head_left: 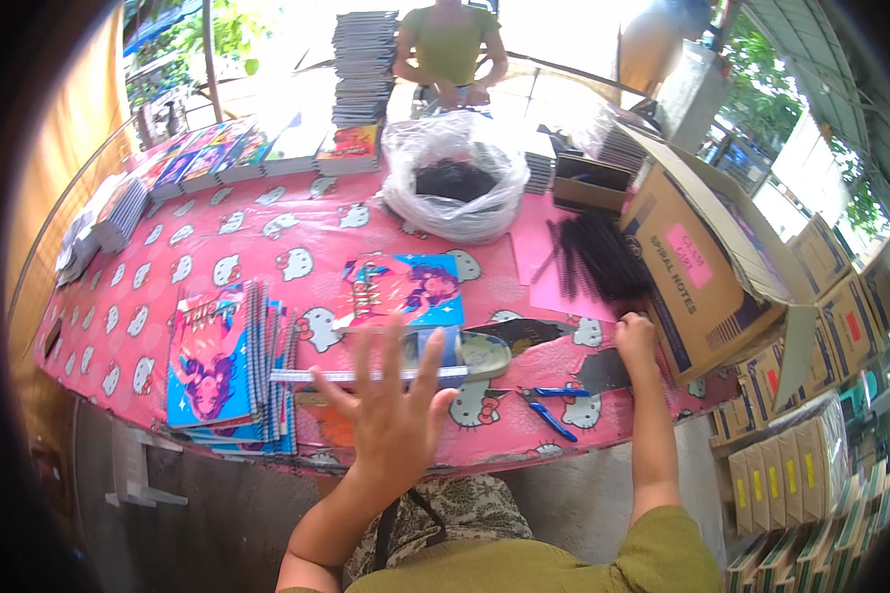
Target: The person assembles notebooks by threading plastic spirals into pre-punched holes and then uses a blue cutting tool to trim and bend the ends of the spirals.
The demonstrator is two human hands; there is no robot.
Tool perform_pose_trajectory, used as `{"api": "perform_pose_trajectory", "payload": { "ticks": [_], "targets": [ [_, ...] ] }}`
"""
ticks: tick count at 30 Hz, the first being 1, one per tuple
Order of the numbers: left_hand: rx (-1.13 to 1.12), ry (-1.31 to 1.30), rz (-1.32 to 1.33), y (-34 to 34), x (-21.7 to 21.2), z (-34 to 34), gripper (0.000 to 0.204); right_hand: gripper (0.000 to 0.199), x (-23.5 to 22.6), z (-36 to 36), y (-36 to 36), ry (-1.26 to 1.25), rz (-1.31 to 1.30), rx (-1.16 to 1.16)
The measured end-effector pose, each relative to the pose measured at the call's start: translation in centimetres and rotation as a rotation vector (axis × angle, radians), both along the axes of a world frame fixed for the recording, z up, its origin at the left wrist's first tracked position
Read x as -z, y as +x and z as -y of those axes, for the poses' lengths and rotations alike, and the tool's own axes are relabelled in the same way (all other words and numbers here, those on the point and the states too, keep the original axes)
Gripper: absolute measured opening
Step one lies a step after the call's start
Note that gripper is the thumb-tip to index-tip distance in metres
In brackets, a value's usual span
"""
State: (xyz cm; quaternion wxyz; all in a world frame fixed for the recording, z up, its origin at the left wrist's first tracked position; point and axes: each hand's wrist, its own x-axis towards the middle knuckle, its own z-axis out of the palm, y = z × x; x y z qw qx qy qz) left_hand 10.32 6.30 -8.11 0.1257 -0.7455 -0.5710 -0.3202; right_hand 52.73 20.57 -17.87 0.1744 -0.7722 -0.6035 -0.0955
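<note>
Nearest to the camera, the left hand (394, 410) is raised in the lower middle of the frame, with its fingers widely spread; nothing is seen gripped by it. Whether the pale strip (292, 376) behind it is touched cannot be told. Right of centre, the right hand (636, 338) is curled at the lower edge of the heap of black coils (603, 259), which lies on the pink surface (277, 225) beside the cardboard box (707, 272); whether a coil is held by it cannot be told. As the coils look thin and easily tangled, one should be drawn out slowly by its end, so that it is not bent. The blue-handled pliers (562, 392), lower right of centre, are best left within reach. The pile of spiral notebooks (208, 368) at lower left should not be pushed, since its edges look uneven.
</note>
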Motion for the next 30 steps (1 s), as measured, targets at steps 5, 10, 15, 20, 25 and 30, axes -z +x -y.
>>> {"api": "perform_pose_trajectory", "payload": {
  "ticks": [5, 10, 15, 20, 25, 30],
  "targets": [
    [0.148, -0.073, 0.052, -0.8, 0.7, -0.9, 0.052, 0.010, -3.6, 1.2, -4.9, 0.065, -0.096, -0.023],
    [0.264, 0.049, 0.396, -1.4, 0.5, -1.7, 0.025, 0.018, -7.8, 5.9, -15.6, 0.306, -0.231, -0.742],
    [0.273, 0.069, 0.462, -1.1, 0.2, -1.9, 0.016, 0.030, -9.9, 10.2, -22.4, 0.146, -0.772, -0.948],
    [0.284, 0.082, 0.462, -1.1, 0.1, -1.8, 0.018, 0.025, -9.9, 9.2, -22.3, 0.154, -0.771, -0.957],
    [0.271, 0.088, 0.481, -1.1, 0.2, -1.7, 0.020, 0.022, -11.1, 8.6, -22.1, -0.107, -0.860, -1.025],
    [0.243, 0.076, 0.486, -1.0, 0.4, -1.7, 0.022, 0.018, -11.8, 8.6, -22.4, 0.004, -0.789, -1.067]
  ]
}}
